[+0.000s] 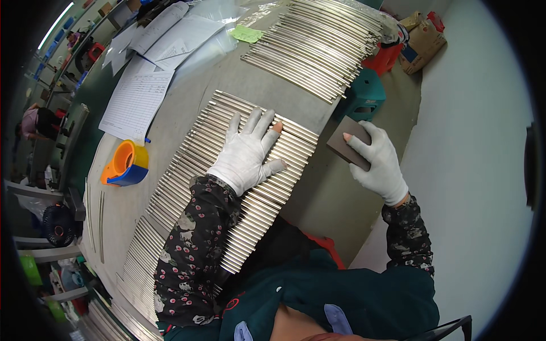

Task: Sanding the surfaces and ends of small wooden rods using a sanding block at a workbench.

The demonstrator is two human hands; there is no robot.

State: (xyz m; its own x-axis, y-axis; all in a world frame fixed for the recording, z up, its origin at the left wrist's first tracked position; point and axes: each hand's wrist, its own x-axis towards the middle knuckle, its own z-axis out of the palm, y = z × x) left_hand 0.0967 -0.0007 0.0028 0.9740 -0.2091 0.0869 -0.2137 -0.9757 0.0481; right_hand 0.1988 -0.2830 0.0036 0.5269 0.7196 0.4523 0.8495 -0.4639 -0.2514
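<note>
My left hand (248, 150), in a white glove with some fingertips cut off, lies flat with fingers spread on a row of shiny metal rods (193, 170) laid side by side on the grey table (176, 108). My right hand (380, 162), also gloved, grips a dark grey sanding block (344, 141) just off the table's right edge, apart from the rods. A second batch of similar rods (318, 45) lies farther back on the table.
An orange and blue tape dispenser (126, 165) sits left of the rods. Printed sheets (136, 96) and a green sticky note (246, 34) lie at the back. A teal stool (364, 94), a red stool and a cardboard box (424, 42) stand on the floor right. A fan (57, 224) stands left.
</note>
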